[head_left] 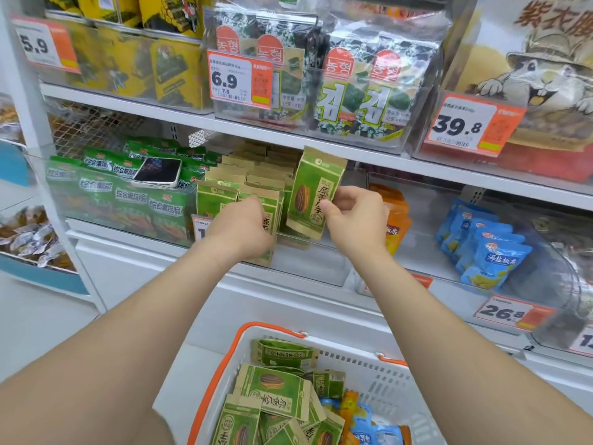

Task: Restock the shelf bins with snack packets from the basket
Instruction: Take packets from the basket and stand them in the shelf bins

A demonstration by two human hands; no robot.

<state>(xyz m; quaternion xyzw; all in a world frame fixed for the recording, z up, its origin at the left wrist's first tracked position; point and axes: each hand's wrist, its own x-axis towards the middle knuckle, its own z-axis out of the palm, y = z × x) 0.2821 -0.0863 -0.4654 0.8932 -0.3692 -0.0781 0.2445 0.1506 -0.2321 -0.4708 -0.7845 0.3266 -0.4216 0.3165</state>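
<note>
The white shelf unit (96, 248) fills the view. Its upper shelf board (167, 112) runs across just above the middle row of clear bins, so headroom over that row is slim. The central clear bin (321, 268) has open room only in its right part, where the bare floor shows. Its left part is packed with a standing row of sunflower-seed packets (253, 175).

The white basket (353, 359) with orange handles sits low in front, between the forearms. It holds a loose heap of sunflower-seed packets (272, 390) lying flat. A few blue packets (369, 423) and an orange one (349, 403) lie at the heap's right side.

The left bin holds green vegetable-crisp packets (128, 194) with a phone (157, 171) lying on top. To the right of the central bin stand orange chestnut packets (398, 220), then blue chestnut packets (491, 252).

The held sunflower-seed packet (316, 191) is upright over the free part of the central bin. Its top edge reaches the front of the shelf board above, and its left edge is just beside the standing row. The right hand (356, 216) pinches its right edge, thumb on the front face and fingers curled behind.

The left hand (240, 226) reaches into the front of the standing row, back towards the camera. Its fingers are hidden among the packets, so I cannot tell whether they grip one.
</note>
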